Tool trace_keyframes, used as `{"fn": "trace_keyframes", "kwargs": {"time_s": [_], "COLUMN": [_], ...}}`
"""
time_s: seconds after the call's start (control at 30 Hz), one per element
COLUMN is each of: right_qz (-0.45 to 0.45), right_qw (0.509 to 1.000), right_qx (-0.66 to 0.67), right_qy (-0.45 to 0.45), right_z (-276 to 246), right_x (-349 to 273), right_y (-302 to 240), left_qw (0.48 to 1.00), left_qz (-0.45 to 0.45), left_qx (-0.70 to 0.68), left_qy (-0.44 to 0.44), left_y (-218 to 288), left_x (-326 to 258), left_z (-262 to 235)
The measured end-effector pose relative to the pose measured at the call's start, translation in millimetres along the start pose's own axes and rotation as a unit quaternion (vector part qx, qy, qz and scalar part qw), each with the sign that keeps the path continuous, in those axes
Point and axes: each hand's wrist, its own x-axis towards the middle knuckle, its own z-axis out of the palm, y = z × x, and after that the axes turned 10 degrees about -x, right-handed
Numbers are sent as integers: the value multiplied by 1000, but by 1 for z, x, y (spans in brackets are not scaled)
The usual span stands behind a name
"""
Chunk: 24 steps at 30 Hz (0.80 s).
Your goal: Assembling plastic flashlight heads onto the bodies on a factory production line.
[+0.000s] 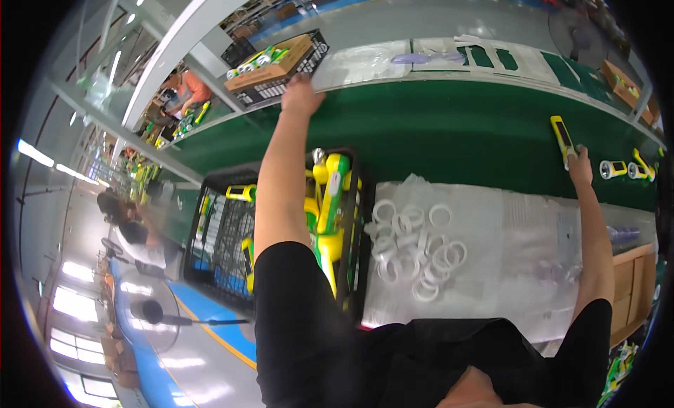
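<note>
Over green surf. (421,120), R hand (580,168) w/ yellow torch (560,134), L hand (302,98) at far blk crate (268,91), grip unclear; grey flr (456,18) beyond

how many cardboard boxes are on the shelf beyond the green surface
2: the left box, in or on the black crate by the left hand; the right box, at the far right end. More may be hidden.

Rings (423,241) lie right of a crate (359,253) of flashlights (333,195), with the belt (442,131) behind both.
</note>
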Motion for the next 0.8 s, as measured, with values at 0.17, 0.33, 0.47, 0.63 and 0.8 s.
{"fn": "trace_keyframes", "kwargs": {"time_s": [0.17,0.33,0.47,0.63,0.8], "right_qz": [-208,-249,-314,-325,-346], "right_qw": [955,961,948,945,936], "right_qx": [-179,-103,-51,-1,51], "right_qy": [111,60,12,-29,-41], "right_z": [-57,-60,-44,-40,-43], "right_x": [-36,-55,-63,-85,-99], "right_y": [-120,-177,-205,-233,-253], "left_qw": [994,992,990,972,986], "left_qz": [-101,-100,-136,-187,-28], "left_qx": [-24,-21,-5,109,165], "left_qy": [34,70,31,92,-4], "left_y": [-73,-132,-162,-143,-69], "left_x": [87,162,180,143,67], "left_z": [41,77,88,61,37]}}
